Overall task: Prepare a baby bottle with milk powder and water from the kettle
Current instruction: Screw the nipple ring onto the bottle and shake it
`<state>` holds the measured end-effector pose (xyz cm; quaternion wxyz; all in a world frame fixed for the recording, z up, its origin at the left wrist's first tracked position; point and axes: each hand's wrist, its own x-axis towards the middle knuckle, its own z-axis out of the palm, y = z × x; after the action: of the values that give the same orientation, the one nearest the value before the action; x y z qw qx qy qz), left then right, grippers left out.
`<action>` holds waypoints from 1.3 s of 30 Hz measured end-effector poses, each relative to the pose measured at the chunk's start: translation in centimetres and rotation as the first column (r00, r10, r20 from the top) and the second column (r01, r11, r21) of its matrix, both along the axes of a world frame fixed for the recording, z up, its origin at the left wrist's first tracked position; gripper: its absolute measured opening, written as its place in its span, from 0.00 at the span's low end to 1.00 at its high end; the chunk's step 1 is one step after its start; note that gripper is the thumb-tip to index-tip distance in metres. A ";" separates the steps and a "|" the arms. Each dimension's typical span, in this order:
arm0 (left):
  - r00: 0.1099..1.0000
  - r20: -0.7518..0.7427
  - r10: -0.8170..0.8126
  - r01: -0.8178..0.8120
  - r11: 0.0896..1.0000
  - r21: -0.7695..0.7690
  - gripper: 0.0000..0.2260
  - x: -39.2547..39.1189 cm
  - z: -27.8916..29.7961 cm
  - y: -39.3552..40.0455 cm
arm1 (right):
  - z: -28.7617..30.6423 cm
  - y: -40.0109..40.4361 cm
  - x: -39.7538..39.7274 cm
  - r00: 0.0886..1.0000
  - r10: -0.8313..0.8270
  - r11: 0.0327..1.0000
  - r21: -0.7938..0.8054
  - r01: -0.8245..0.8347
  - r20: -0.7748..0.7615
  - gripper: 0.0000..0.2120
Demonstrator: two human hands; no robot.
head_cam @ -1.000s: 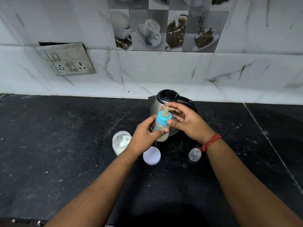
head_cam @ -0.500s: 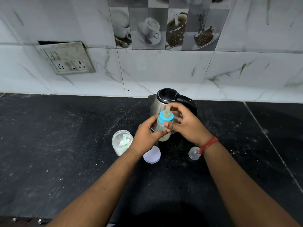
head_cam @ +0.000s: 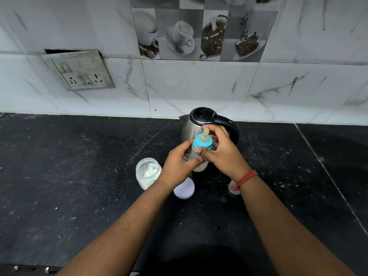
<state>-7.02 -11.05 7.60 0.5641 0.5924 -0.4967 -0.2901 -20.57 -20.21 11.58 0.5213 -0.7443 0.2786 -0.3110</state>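
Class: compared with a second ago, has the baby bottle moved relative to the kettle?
Yes, slightly: the baby bottle has risen a little, its teat now nearer the lid of the kettle behind it.

Both forearms are bare to the bottom edge of the frame, with no sleeves showing. The right hand (head_cam: 225,154) has a red thread band (head_cam: 245,179) of several strands wound around the wrist, bunched slightly and sitting at a slant. The left hand (head_cam: 179,166) and its wrist carry no band, and no rings can be made out on the fingers of either hand.
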 end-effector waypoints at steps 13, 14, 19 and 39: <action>0.999 0.017 0.039 -0.039 0.999 -0.010 0.25 0.1 0.5 -0.3 | 0.4 0.5 0.6 0.994 -0.100 0.993 -0.052 0.103 0.048 0.24; 0.999 0.023 0.042 -0.041 0.999 -0.009 0.24 0.1 0.4 -0.2 | 0.4 0.6 0.7 0.993 -0.115 0.990 -0.084 0.117 0.034 0.23; 0.997 -0.020 -0.071 0.071 0.996 0.044 0.23 1.1 0.7 0.3 | 1.8 -0.8 -0.8 0.988 0.155 0.987 0.050 -0.154 -0.023 0.22; 0.958 -0.140 -0.251 0.266 0.959 0.098 0.21 1.9 2.3 0.4 | 1.7 -1.2 -1.2 0.967 0.254 0.949 0.192 -0.249 -0.003 0.25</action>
<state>-5.13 -10.64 9.87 0.5161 0.5346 -0.5157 -0.4265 -21.73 -21.38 13.26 0.6217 -0.7246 0.2170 -0.2036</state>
